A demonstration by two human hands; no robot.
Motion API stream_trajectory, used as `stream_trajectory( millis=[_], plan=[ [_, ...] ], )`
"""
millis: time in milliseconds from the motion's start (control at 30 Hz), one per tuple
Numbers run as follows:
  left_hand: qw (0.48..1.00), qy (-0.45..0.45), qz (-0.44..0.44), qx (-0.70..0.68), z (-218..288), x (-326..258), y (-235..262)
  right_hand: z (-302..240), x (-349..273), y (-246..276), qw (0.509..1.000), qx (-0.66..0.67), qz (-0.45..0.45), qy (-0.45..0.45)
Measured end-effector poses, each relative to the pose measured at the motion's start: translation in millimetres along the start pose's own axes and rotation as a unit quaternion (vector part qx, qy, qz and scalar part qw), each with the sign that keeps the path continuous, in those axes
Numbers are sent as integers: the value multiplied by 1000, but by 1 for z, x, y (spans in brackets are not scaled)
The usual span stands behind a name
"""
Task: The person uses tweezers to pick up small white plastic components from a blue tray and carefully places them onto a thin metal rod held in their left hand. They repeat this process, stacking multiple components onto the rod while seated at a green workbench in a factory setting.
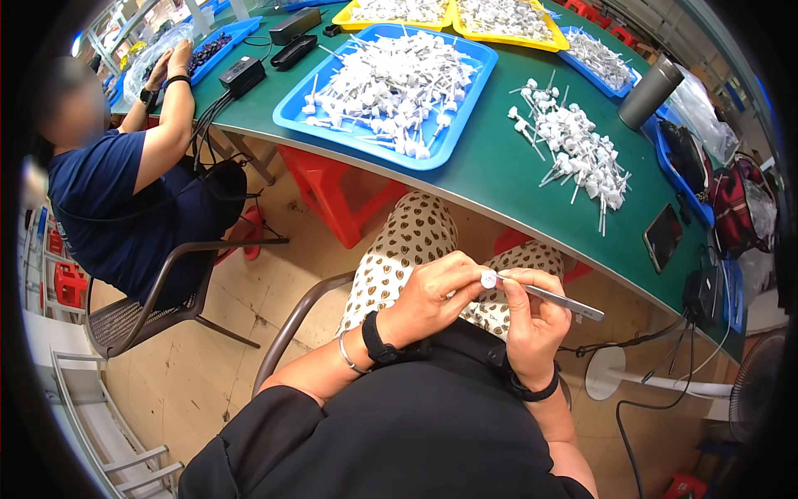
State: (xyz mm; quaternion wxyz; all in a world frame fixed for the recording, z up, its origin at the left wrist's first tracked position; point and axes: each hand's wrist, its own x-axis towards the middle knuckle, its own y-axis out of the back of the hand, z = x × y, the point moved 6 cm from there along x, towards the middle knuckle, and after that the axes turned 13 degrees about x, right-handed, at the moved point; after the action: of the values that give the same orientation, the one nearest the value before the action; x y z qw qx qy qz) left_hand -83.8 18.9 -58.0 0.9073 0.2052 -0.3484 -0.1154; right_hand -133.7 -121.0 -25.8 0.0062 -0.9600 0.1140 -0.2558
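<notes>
Green worktop (499, 179), curved along its near edge; large blue tray (453, 133) heaped with small white stemmed parts; loose pile of the same white parts (573, 150) lying directly on the worktop to the right of it; two yellow trays (440, 21) at the far edge, also filled; grey cylindrical flask (650, 93) standing upright beside the pile; dark phone (662, 236) lying flat near the right edge; black power adapters (241, 76) with cables at the left end. Red plastic stool (332, 195) under the worktop; seated co-worker in a dark blue shirt (91, 200) on a brown chair (150, 312); tiled floor (241, 291).
</notes>
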Motion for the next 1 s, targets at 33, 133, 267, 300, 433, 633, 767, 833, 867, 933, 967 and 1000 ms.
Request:
stream_trajectory(
  millis=[33,133,267,300,433,633,767,833,867,933,967,1000],
  plan=[
    [1000,2,-2,0,0,0,0,0,0,0,1000,-5,-2,3],
    [1000,4,-5,0,0,-1,-1,-6,2,-3,999,-33,-15,22],
    [1000,3,-8,20,0,-2,-1,-16,5,-9,986,-121,-71,87],
    [1000,1,-7,20,0,-2,-1,-19,6,-11,983,-133,-83,101],
    [1000,1,-12,17,0,-2,-2,-24,8,-14,971,-164,-113,133],
    [1000,8,-8,-14,0,-1,-1,-9,3,-3,999,-24,-29,38],
    [1000,8,-8,-21,2,1,1,-1,0,0,999,32,-2,-16],
    [1000,7,-8,-18,1,0,1,0,-1,0,999,34,1,-15],
    [1000,7,-9,-16,1,-1,0,0,-1,0,999,35,3,-15],
    [1000,7,-24,-2,-1,-3,0,1,-2,0,999,32,5,-14],
    [999,7,-31,5,-2,-4,0,1,-2,0,999,30,6,-14],
    [1000,2,-26,8,-1,-4,-1,1,-2,0,999,27,8,-16]
  ],
)
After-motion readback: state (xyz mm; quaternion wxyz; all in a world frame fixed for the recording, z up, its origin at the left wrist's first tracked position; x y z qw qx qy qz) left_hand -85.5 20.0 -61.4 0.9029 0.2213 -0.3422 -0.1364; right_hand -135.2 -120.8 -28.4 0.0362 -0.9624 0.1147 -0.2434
